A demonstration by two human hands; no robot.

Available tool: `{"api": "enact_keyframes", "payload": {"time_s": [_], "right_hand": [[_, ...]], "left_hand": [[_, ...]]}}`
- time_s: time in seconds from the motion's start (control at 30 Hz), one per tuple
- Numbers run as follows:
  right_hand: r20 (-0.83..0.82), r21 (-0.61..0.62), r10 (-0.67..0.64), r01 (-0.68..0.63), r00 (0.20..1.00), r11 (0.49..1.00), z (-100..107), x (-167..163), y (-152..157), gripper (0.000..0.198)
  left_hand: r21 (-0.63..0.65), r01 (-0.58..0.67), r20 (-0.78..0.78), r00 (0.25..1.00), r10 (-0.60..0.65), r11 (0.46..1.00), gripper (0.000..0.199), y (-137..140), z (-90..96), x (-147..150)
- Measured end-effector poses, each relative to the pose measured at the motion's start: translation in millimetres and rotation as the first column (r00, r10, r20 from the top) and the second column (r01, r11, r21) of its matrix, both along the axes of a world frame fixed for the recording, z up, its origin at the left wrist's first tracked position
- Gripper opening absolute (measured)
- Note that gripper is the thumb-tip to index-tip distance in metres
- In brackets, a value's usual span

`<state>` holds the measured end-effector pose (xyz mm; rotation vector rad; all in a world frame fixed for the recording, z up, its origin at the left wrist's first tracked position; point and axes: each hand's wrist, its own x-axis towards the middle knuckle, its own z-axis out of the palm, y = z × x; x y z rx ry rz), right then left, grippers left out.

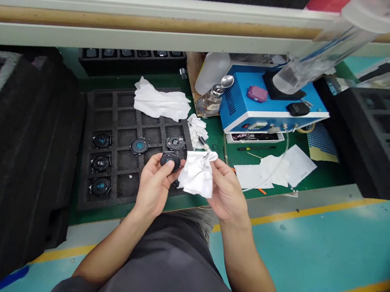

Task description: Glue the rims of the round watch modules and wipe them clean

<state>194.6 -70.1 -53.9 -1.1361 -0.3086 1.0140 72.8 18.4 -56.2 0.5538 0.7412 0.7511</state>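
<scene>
Between the thumb and fingers of my left hand is a round black watch body, face up. My right hand pinches a crumpled white cloth, which hangs just right of the watch; whether they touch I cannot tell. Below both hands lies a black foam tray with square pockets. One lit watch sits in its middle, another watch at its right, and a column of three, including this watch, along its left side. A larger white cloth covers the tray's far pockets.
Stacked black foam rises at the left. A blue machine, glass dispenser bottle and white bottle stand behind. White papers lie right. Another foam tray sits far right; a shelf edge crosses above.
</scene>
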Motion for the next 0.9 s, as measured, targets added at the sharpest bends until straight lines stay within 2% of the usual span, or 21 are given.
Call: {"api": "enact_keyframes", "payload": {"time_s": [0.1, 0.2, 0.33, 0.47, 0.53, 0.67, 0.77, 0.83, 0.9], "right_hand": [[-0.012, -0.019, 0.085, -0.086, 0.996, 0.996, 4, 1, -1, 0.036], [0.137, -0.054, -0.002, 0.01, 0.991, 0.998, 1, 2, 0, 0.025], [0.38, -0.069, -0.117, 0.155, 0.917, 0.986, -3, -1, 1, 0.02], [0.535, -0.057, -0.14, 0.201, 0.833, 0.978, -3, -6, -2, 0.013], [0.601, -0.019, -0.123, 0.168, 0.79, 0.986, -3, -6, -5, 0.005], [0.727, 0.081, -0.108, 0.073, 0.678, 0.994, -6, -1, -9, 0.019], [0.791, 0.098, -0.113, 0.058, 0.601, 0.994, -10, 3, -10, 0.028], [0.796, 0.089, -0.1, 0.049, 0.597, 0.995, -14, 5, -12, 0.03], [0.73, 0.081, -0.073, 0.021, 0.68, 0.997, -16, 4, -13, 0.028]], "left_hand": [[-0.01, 0.025, 0.006, 1.0, -0.025, 1.0, 0.039, -1, 3.3, 1], [-0.02, 0.06, 0.007, 0.998, -0.06, 0.998, 0.04, -3, 5.7, 0], [-0.041, 0.097, -0.007, 0.995, -0.097, 0.994, 0.042, -7, 5.5, 0], [-0.024, 0.115, -0.04, 0.992, -0.116, 0.993, 0.054, -12, 3.6, 4], [-0.025, 0.1, -0.04, 0.994, -0.101, 0.995, 0.056, -12, 3.7, 6], [-0.064, 0.084, 0.013, 0.996, -0.084, 0.994, 0.049, -11, 6.3, 6], [-0.064, 0.093, 0.006, 0.996, -0.093, 0.994, 0.049, -11, 7.1, 5], [-0.039, 0.089, -0.027, 0.996, -0.09, 0.995, 0.056, -11, 5.8, 6], [-0.004, 0.065, -0.057, 0.996, -0.065, 0.998, 0.06, -12, 3.4, 8]]}}
